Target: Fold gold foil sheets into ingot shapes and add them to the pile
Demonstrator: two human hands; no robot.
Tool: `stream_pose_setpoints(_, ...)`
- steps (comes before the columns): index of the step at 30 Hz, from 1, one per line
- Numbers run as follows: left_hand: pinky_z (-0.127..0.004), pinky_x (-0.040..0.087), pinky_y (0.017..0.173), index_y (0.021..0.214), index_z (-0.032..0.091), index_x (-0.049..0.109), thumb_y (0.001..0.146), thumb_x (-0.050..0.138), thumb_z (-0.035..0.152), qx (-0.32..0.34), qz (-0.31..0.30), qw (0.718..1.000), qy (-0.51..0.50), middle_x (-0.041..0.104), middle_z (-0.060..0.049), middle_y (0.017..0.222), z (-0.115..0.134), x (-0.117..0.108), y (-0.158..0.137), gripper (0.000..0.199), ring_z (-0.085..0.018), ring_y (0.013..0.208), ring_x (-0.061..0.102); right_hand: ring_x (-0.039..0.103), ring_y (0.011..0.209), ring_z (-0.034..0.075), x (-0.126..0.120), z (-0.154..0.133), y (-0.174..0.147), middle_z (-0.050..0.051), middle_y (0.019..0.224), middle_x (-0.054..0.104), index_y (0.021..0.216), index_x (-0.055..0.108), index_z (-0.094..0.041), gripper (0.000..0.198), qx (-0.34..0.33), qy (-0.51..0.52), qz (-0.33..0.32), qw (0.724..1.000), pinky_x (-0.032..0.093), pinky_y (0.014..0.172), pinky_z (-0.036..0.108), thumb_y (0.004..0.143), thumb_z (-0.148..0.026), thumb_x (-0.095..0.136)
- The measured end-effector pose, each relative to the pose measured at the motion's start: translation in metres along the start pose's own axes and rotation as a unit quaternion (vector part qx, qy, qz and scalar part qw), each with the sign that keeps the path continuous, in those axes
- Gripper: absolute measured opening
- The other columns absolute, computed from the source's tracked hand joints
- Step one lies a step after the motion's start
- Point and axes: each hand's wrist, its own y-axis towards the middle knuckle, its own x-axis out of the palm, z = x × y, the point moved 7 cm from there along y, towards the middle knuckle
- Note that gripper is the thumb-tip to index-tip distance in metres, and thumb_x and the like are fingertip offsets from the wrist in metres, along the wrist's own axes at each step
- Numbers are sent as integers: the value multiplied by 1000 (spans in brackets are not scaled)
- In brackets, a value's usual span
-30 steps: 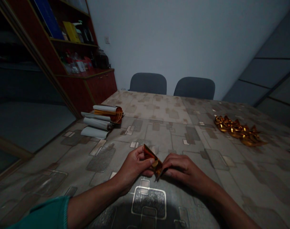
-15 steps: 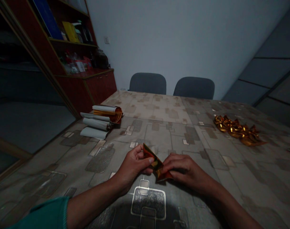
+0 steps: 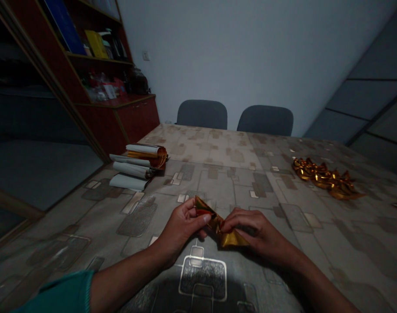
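Observation:
A shiny gold foil paper [image 3: 233, 239], partly folded, is held between both hands just above the patterned tablecloth. My left hand [image 3: 181, 224] pinches its upper left end between thumb and fingers; a reddish inner face shows there. On the lower right end, my right hand [image 3: 255, 230] is closed, its fingers bent over the foil near the middle. Part of the paper is hidden behind the fingers. Farther right lies a row of folded gold foil pieces [image 3: 325, 176].
Rolled or bent sheets of grey-backed gold paper [image 3: 138, 167] rest on the table's left side. Two grey chairs [image 3: 201, 114] stand at the far edge. A red-brown cabinet [image 3: 136, 115] with shelves is at back left. The tablecloth [image 3: 214, 182] has a rectangle pattern.
The right end of the foil paper has turned, so a broad bright gold face now shows below my right fingers. My left hand stays almost in place.

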Motion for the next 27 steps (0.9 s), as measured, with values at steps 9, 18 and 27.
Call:
stream_pose_setpoints(9, -15, 46, 40, 87, 23, 37, 75, 78, 29, 43, 14, 999, 17, 69, 4, 65, 4, 1, 0, 42, -9, 44, 59, 68, 77, 16, 6, 4, 0, 3, 86, 72, 96, 75, -25, 9, 1, 20, 8, 1000, 51, 68, 31, 87, -24, 73)
stream_pose_setpoints(18, -15, 45, 39, 73, 22, 36, 71, 80, 32, 6, -5, 1000, 4, 65, 5, 57, 0, 7, -2, 45, -10, 41, 60, 67, 80, 16, 10, 5, 1, 4, 88, 74, 95, 75, -26, 13, -10, 22, -1, 1000, 51, 70, 29, 95, -25, 62)
stream_pose_setpoints(27, -20, 50, 50, 84, 21, 40, 77, 78, 36, -55, -65, 996, -40, 74, -6, 74, -5, 13, -9, 41, -19, 60, 73, 64, 71, 15, 5, 16, -3, 3, 81, 72, 85, 75, -24, 7, 4, 110, 81, 991, 49, 64, 29, 86, -30, 74)
